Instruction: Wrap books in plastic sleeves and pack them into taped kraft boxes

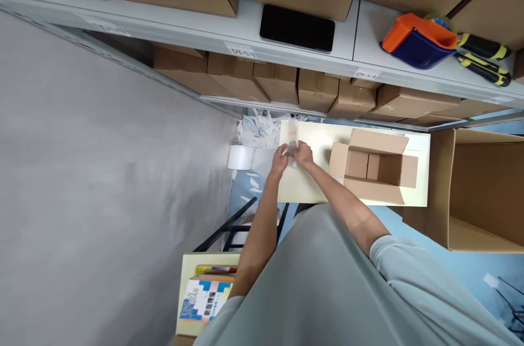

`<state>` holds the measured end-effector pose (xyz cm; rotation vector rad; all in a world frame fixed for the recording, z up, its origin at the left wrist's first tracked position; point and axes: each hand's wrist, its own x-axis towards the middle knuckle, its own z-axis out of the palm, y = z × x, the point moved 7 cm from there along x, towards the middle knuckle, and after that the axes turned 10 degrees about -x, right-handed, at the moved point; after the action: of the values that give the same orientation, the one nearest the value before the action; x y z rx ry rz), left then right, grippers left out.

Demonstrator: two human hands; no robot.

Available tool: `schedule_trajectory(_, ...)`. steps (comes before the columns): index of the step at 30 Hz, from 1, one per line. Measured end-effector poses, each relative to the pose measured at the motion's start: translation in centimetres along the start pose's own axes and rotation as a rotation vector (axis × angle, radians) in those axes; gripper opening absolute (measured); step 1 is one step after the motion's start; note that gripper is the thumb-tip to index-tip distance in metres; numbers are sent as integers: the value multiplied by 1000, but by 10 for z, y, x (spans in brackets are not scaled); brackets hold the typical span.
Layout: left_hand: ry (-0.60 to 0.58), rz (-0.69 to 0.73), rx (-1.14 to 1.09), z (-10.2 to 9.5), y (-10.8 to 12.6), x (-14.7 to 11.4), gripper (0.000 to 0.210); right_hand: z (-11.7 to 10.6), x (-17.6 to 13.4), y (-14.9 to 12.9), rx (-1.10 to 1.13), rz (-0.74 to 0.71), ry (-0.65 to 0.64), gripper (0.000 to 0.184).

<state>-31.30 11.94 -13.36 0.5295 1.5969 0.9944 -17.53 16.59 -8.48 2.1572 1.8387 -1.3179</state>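
Above the left end of the pale table (305, 190), both my hands are closed on a strip of clear plastic wrap (292, 130). My left hand (280, 160) pinches its left side, and my right hand (303, 154) grips it from the right. Something small and greyish shows between my fingers, too blurred to name. To the right of my hands, an open cardboard box (373, 189) stands on the table with its flaps folded out.
A large open carton (429, 215) stands beyond the table's right end. Shelves ahead hold cardboard boxes, a black phone (297, 28), an orange and blue tape dispenser (421, 40) and black-yellow handled tools (485, 59). White paper scraps (257, 130) and a white roll (240, 157) lie left, by the grey wall.
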Motion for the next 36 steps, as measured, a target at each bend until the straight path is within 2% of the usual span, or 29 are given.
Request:
schedule_trajectory(4, 108, 96, -34, -13, 28, -17, 58, -30, -23, -11, 65, -145, 30, 10)
schedule_trajectory(7, 38, 154, -58, -2, 55, -38, 65, -68, -54, -1, 244, -281, 41, 23)
schedule_trajectory(10, -103, 164, -106, 29, 80, -63, 68, -111, -93, 27, 460, -368, 45, 37)
schedule_trajectory(15, -233, 194, -92, 102, 104, -109, 56, -165, -145, 97, 697, -307, 67, 56)
schedule_trajectory(20, -348, 223, -56, 182, 107, -155, 46, -195, -170, 159, 801, -232, 131, 67)
schedule_trajectory(24, -399, 207, -32, 226, 105, -178, 45, -212, -178, 195, 814, -202, 136, 70)
schedule_trajectory(28, -392, 196, 5, 250, 102, -186, 36, -233, -174, 221, 767, -210, 113, 69)
schedule_trajectory(33, -369, 134, -10, 272, 92, -191, 52, -258, -160, 241, 612, -204, 150, 63)
schedule_trajectory(36, -369, 96, -9, 283, 85, -198, 49, -264, -154, 248, 479, -168, 166, 69)
